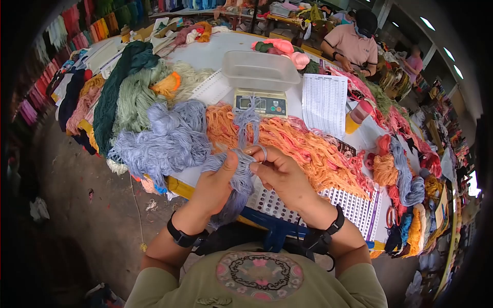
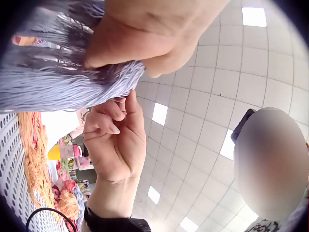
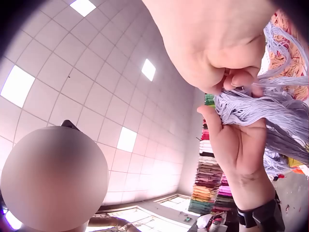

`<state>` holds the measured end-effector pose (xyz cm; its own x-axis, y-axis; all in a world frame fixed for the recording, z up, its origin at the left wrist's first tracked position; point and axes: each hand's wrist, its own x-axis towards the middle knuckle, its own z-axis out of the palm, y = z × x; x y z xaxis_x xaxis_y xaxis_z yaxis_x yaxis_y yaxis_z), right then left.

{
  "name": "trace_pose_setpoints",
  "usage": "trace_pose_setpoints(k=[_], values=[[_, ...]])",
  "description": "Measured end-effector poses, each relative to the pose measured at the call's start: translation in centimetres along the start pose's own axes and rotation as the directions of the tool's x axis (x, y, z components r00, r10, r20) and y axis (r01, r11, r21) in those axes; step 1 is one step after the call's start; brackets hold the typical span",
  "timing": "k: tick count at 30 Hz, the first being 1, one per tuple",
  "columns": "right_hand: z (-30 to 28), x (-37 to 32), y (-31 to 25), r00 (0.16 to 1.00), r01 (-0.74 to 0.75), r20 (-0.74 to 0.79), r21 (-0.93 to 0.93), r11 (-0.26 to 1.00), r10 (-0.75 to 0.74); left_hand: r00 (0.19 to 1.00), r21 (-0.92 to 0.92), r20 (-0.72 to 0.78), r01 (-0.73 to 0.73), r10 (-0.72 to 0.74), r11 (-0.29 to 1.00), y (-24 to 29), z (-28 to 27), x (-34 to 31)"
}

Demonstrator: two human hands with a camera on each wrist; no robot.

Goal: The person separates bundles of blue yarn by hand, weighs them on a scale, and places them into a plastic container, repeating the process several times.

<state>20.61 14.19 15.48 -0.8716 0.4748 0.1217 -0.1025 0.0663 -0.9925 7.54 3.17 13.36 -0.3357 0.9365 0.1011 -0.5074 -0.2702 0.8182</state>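
Note:
A pale blue-lavender skein of yarn (image 1: 240,180) hangs over the table's front edge between both hands. My left hand (image 1: 216,186) grips it, thumb up along its near side and the rest of the fingers hidden behind the strands. At the skein's upper right, my right hand (image 1: 283,177) pinches a few strands with thumb and curled fingers, and a small loop stands up by the fingertips. In the left wrist view the gathered end of the yarn (image 2: 113,87) meets the right fingertips. From the right wrist, the skein (image 3: 236,107) spreads across the left palm.
Beyond the hands lie a heap of blue yarn (image 1: 159,136) and orange skeins (image 1: 303,149). A digital scale (image 1: 269,104) with a clear plastic tray (image 1: 261,72) stands behind them. Right of it are a printed sheet (image 1: 324,105) and a pink-and-yellow bottle (image 1: 358,117). Another person (image 1: 352,46) sits opposite.

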Motion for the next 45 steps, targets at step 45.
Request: trace_pose_setpoints(k=[45], values=[[-20.2, -7.5, -1.5, 0.850, -0.393, -0.369, 0.032, 0.919, 0.377, 0.857, -0.446, -0.343, -0.509, 0.385, 0.737, 19.2, -19.8, -12.7]])
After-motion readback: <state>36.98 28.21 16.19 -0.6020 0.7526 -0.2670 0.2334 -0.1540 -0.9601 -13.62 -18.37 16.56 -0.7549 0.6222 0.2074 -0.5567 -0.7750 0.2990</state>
